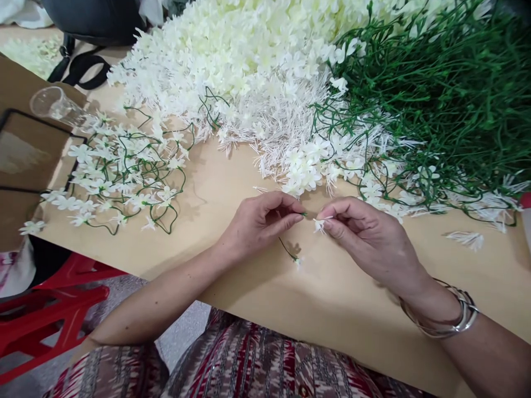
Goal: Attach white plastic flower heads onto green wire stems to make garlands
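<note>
Between thumb and forefinger, my left hand [269,218] pinches a green plastic stem [304,214], whose tip points right. Part of that stem hangs below the hand and ends in a small pale floret [297,260]. Just to the right, my right hand [359,235] pinches a small white artificial flower piece [319,225]. The stem tip and the white piece are close but apart. Beyond the hands lie loose white petals [305,166] and a large heap of green stems [448,105]. On the left lies a cluster of white flowers on green stems [124,171].
A big pile of white petals [232,50] covers the back of the table [249,287]. At the left are a clear plastic cup [56,105] on its side, a cardboard box [25,121] and a black bag [95,19]. A red stool [62,309] stands below the table's edge.
</note>
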Demonstrator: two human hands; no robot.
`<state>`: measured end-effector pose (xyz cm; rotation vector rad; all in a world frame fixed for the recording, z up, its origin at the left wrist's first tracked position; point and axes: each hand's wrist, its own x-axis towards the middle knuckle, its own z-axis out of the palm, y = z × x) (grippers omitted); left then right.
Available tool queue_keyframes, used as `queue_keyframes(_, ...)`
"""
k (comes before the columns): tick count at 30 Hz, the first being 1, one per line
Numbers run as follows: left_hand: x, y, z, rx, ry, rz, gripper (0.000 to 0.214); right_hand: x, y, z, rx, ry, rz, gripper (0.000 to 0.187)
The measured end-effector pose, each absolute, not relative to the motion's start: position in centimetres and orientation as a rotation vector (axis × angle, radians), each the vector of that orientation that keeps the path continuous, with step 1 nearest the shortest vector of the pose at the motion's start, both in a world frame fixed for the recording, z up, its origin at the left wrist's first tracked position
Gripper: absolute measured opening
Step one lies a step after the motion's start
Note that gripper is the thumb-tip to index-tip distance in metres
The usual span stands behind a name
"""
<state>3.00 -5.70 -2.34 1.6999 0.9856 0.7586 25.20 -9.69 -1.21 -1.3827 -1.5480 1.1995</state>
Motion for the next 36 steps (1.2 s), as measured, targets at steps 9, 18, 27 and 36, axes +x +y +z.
queue_keyframes(9, 3.06, -5.68, -2.29, 1.741, 0.885, 0.773, 0.016, 24.79, -9.42, -1.14, -1.387, -1.502, 1.272, 0.011)
queue_keyframes(18, 3.06, -5.63, -2.51, 1.909, 0.853, 0.773, 0.014, 24.54, -9.33, -0.77, -1.371, -1.374, 1.384, 0.009)
queue_keyframes(27, 3.33, -5.64, -2.54, 2.038, 0.8, 0.815, 0.012, 25.06, -9.01, -0.66, -1.391, -1.362, 1.486, 0.009)
queue_keyframes(36, 3.35, -5.73, -2.99, 2.158, 0.765, 0.847, 0.01, 24.73, -9.13, -0.49, -1.393, -1.4, 1.454, 0.023)
